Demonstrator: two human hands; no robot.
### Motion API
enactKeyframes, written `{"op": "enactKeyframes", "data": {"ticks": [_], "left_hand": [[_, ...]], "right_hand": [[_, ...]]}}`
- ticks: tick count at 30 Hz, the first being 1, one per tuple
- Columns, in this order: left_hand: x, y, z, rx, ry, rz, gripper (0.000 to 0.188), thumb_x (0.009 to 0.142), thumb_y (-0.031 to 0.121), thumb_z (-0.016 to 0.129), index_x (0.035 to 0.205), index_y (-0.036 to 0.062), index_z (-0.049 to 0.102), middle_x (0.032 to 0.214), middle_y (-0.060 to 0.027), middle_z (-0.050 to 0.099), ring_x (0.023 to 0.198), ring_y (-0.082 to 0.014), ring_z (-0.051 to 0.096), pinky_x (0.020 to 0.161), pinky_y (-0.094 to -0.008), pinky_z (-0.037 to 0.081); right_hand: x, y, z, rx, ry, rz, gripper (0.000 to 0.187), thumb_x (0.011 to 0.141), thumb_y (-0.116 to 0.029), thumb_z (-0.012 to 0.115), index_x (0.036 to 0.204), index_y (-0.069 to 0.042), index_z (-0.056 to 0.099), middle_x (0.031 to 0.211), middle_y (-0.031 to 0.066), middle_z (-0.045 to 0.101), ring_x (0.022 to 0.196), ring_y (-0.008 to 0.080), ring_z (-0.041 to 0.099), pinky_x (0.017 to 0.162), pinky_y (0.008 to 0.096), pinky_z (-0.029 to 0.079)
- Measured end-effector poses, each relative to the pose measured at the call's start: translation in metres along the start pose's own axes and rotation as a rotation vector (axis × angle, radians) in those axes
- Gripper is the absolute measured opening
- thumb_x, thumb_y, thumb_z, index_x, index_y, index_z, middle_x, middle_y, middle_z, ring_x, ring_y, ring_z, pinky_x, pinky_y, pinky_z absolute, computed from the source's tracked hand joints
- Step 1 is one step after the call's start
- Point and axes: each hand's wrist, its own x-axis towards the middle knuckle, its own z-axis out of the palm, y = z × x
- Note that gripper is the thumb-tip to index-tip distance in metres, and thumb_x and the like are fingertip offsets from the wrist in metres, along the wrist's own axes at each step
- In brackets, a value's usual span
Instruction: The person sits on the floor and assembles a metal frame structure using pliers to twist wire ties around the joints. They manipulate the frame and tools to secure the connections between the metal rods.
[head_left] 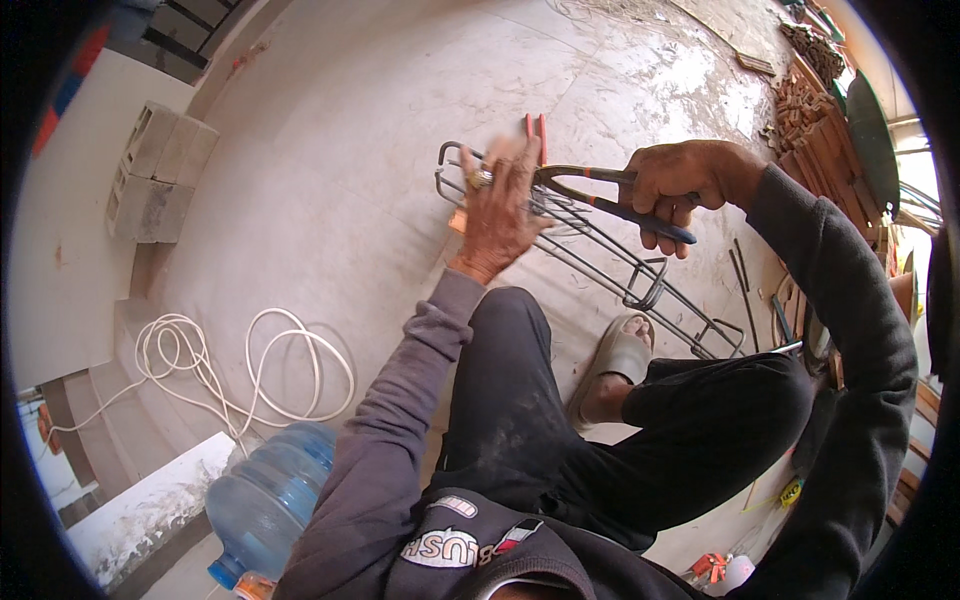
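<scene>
A long rebar cage (600,255) of thin steel rods lies on the pale concrete floor (330,180), its long axis running from just above the frame's centre down toward the right, past the sandal (618,358) on the person's foot. The near end of it points to the lower right, the far end to the upper middle.

The left hand (497,210) lies flat on the cage's upper end, fingers spread and stretched out over the rods, a ring on one of them; it presses rather than grips. The right hand (678,185), right of centre, is closed round the dark handles of a pair of pincers (590,190), whose jaws reach left to the rods just beside the left fingertips.

Red-handled pliers (536,128) lie on the floor just beyond the cage's far end.
</scene>
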Motion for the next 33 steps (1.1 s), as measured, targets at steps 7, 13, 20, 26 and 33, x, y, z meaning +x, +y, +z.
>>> {"op": "enactKeyframes", "data": {"ticks": [7,13,20,26,33], "left_hand": [[0.028,0.037,0.025,-0.182,0.17,0.05,0.104,0.062,0.034,0.089,0.147,0.0028,0.037,0.115,-0.013,0.057,0.112,-0.0313,0.058,0.115,-0.0632,0.022],[0.04,0.036,0.027,-0.015,0.143,0.019,0.074,0.072,0.005,0.072,0.141,0.0035,0.043,0.103,-0.0146,0.058,0.099,-0.036,0.062,0.089,-0.0425,0.052],[0.053,0.044,0.014,-0.183,-0.053,-0.104,0.051,0.07,-0.004,0.067,0.117,0.0044,0.051,0.102,-0.0188,0.061,0.096,-0.0407,0.064,0.079,-0.0459,0.054],[0.058,0.032,-0.002,-0.042,-0.145,-0.007,0.066,0.071,0.008,0.08,0.129,0.0027,0.048,0.119,-0.0221,0.061,0.117,-0.0389,0.058,0.103,-0.0461,0.044],[0.037,0.008,-0.026,-0.108,-0.364,-0.153,0.111,0.061,0.023,0.09,0.153,0.0075,0.03,0.134,-0.0165,0.056,0.126,-0.0311,0.053,0.118,-0.0521,0.025]], "right_hand": [[0.0,-0.006,-0.002,-0.024,-0.014,0.031,0.029,0.083,-0.006,0.049,0.099,0.018,0.053,0.084,0.0336,0.067,0.066,0.0388,0.072,0.054,0.0454,0.062],[-0.009,-0.033,0.019,-0.318,0.18,0.025,0.028,0.081,-0.006,0.052,0.099,0.015,0.054,0.08,0.0288,0.068,0.069,0.0357,0.072,0.058,0.045,0.061],[-0.018,0.001,0.088,-2.269,1.203,-0.105,0.032,0.084,-0.022,0.064,0.107,0.001,0.063,0.096,0.0097,0.059,0.09,0.0236,0.059,0.076,0.0403,0.052],[-0.001,0.006,0.06,-2.057,1.26,-0.251,0.028,0.091,-0.024,0.06,0.107,-0.002,0.064,0.092,0.0074,0.059,0.09,0.0223,0.06,0.076,0.0381,0.051],[0.003,-0.007,0.044,-1.843,1.138,-0.28,0.014,0.088,-0.018,0.065,0.09,-0.005,0.07,0.084,0.0063,0.066,0.081,0.0207,0.067,0.065,0.0343,0.054]]}}
